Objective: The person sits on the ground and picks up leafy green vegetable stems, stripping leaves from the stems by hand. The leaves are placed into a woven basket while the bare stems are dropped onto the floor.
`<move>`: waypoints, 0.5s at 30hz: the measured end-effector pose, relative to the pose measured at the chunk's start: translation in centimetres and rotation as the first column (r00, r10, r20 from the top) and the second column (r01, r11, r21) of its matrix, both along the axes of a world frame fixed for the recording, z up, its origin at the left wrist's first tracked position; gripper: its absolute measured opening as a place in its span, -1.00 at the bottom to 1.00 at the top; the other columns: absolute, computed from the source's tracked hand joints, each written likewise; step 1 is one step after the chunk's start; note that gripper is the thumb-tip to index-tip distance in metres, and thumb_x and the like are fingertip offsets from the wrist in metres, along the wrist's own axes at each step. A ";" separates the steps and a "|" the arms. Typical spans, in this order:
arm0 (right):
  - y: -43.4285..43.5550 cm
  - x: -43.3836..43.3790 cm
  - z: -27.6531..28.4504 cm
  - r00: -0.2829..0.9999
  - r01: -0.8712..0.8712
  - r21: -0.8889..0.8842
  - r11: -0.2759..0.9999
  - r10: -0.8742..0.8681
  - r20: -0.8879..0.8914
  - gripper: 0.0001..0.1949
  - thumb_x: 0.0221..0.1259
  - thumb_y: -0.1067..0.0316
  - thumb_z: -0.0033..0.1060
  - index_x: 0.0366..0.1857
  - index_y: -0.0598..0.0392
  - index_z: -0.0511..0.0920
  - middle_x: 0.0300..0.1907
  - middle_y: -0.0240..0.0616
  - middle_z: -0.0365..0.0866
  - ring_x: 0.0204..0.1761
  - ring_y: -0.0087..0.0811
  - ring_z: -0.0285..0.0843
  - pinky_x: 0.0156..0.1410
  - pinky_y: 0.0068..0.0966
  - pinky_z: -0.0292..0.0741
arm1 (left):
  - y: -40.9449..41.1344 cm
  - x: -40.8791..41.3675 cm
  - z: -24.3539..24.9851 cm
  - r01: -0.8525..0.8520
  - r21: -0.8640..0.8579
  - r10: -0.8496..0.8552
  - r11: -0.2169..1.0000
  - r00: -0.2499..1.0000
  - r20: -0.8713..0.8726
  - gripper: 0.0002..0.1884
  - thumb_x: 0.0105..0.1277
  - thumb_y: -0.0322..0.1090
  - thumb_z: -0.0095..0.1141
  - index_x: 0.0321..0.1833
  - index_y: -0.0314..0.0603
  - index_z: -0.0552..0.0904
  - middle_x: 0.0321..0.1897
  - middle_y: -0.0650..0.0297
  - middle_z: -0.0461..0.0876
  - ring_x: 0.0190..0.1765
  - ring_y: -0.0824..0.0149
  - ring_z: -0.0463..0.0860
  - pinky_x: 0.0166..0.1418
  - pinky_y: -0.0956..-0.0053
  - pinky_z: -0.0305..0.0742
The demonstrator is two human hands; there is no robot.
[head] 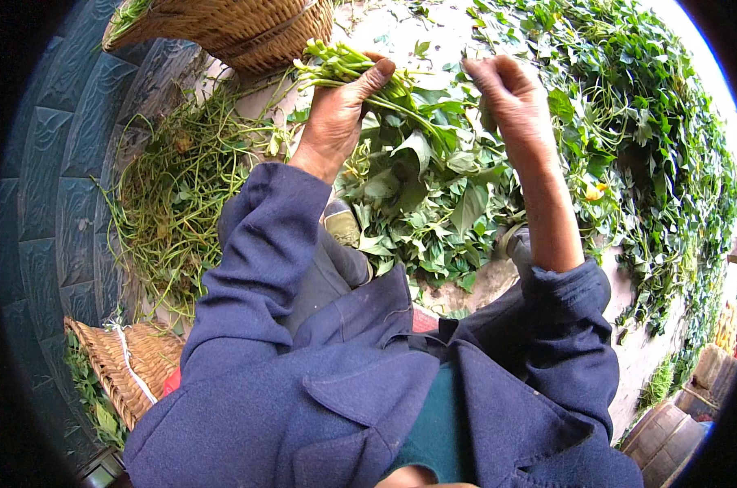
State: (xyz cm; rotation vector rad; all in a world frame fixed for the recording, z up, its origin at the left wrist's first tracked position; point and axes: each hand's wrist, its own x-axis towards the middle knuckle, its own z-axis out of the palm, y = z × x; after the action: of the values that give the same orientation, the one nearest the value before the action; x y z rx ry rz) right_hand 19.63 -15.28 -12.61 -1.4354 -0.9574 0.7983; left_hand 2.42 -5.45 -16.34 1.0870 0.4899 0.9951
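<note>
My left hand (338, 116) grips a bunch of green stems (344, 64), the thumb pressed across it. The cut-looking ends point up and left, and broad green leaves (414, 152) droop from the other end over the ground. To the right, apart from the bunch, my right hand (512, 91) is raised with its fingers curled in. Whether anything sits between those fingers is hidden. Below both hands, a heap of loose leaves (435, 226) lies between my shoes (342, 224).
Tangled bare stems (173, 207) are piled at left, beside a blue brick-patterned wall (75, 201). A woven basket (258, 30) stands beyond my left hand; another woven basket (143, 351) is at lower left. Leafy vines (661, 152) form a large mound at right. A wooden tub (664, 436) is at lower right.
</note>
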 end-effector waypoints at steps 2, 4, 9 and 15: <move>0.5 -0.8 -1.4 0.969 -0.050 0.059 0.997 0.034 0.245 -0.84 0.05 0.20 0.24 -0.31 -0.07 0.58 -0.66 -0.55 0.32 -0.58 -0.70 0.19 -0.48 -0.67 0.23 | -0.3 0.3 0.4 0.008 0.049 -0.007 0.999 1.000 -0.022 -0.81 0.15 -0.33 0.16 -0.23 -0.24 0.54 -0.36 0.27 0.59 -0.29 0.44 0.56 -0.15 0.58 0.46; 0.1 -1.9 -0.9 0.926 -0.105 -0.049 0.993 0.116 0.360 -0.77 0.01 0.21 0.25 -0.20 -0.11 0.59 -0.64 -0.50 0.39 -0.56 -0.66 0.28 -0.43 -0.65 0.31 | -0.4 0.2 0.5 0.057 0.028 -0.057 0.998 0.998 -0.005 -0.81 0.16 -0.31 0.15 -0.23 -0.24 0.53 -0.35 0.28 0.59 -0.28 0.44 0.55 -0.14 0.59 0.45; 0.5 -2.4 -1.9 0.895 -0.068 0.022 0.997 0.051 0.444 -0.79 0.01 0.31 0.20 -0.25 0.05 0.58 -0.35 -0.25 0.61 -0.34 -0.40 0.56 -0.21 -0.52 0.47 | -1.1 0.5 1.4 0.185 0.071 -0.187 0.980 0.982 0.034 -0.79 0.18 -0.28 0.14 -0.21 -0.23 0.52 -0.31 0.28 0.59 -0.24 0.47 0.54 -0.11 0.60 0.43; 0.3 -1.3 -0.8 0.691 0.088 0.184 0.979 -0.193 0.697 -0.90 0.00 0.37 0.23 -0.38 0.05 0.57 -0.33 -0.34 0.55 -0.32 -0.45 0.52 -0.17 -0.57 0.42 | -1.6 0.9 1.4 0.075 0.031 -0.072 0.997 0.994 -0.082 -0.82 0.15 -0.34 0.17 -0.23 -0.27 0.60 -0.35 0.32 0.62 -0.27 0.50 0.56 -0.15 0.66 0.42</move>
State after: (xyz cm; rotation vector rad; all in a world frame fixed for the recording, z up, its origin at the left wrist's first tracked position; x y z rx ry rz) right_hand 18.36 -15.00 -13.36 -1.7039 -1.4295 0.0099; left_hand 3.31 -7.05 -14.91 1.1715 0.4963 0.9001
